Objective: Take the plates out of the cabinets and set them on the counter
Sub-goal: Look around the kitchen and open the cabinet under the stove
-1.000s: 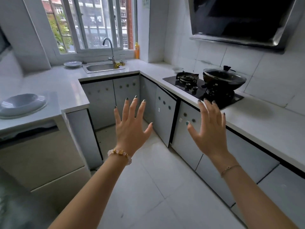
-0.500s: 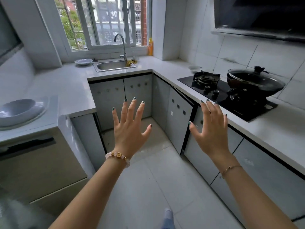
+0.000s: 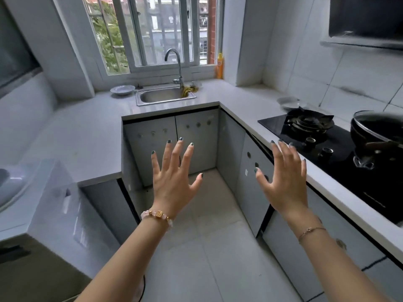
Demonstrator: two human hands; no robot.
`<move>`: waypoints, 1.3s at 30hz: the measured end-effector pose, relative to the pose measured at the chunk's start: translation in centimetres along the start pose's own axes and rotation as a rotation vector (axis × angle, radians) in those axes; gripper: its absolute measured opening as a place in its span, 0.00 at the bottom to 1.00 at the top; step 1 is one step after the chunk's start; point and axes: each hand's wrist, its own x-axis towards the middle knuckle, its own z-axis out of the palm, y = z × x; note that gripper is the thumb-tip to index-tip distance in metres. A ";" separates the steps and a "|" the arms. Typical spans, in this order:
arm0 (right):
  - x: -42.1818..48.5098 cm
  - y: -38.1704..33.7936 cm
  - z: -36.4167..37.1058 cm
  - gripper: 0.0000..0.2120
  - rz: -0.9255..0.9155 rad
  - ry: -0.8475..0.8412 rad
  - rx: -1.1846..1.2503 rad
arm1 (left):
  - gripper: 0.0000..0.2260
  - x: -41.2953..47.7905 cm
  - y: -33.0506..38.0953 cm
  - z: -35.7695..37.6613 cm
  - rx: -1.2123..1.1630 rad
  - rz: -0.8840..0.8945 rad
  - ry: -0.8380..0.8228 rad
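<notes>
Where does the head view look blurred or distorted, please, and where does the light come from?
Head view: daylight comes through the window; the wok and range hood at the right edge are smeared; the counter edges bow from the wide lens; left hand and right hand look fairly sharp.

Dark teal polish (image 3: 180,139) coated the nails; a pink bead bracelet (image 3: 157,215) with a gold charm sat behind the left hand (image 3: 172,184), a thin gold chain (image 3: 312,231) behind the right hand (image 3: 283,186).
</notes>
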 end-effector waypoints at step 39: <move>40.2 -9.0 36.4 0.34 -0.225 -0.279 0.098 | 0.34 32.8 -26.4 24.3 0.119 -0.324 -0.135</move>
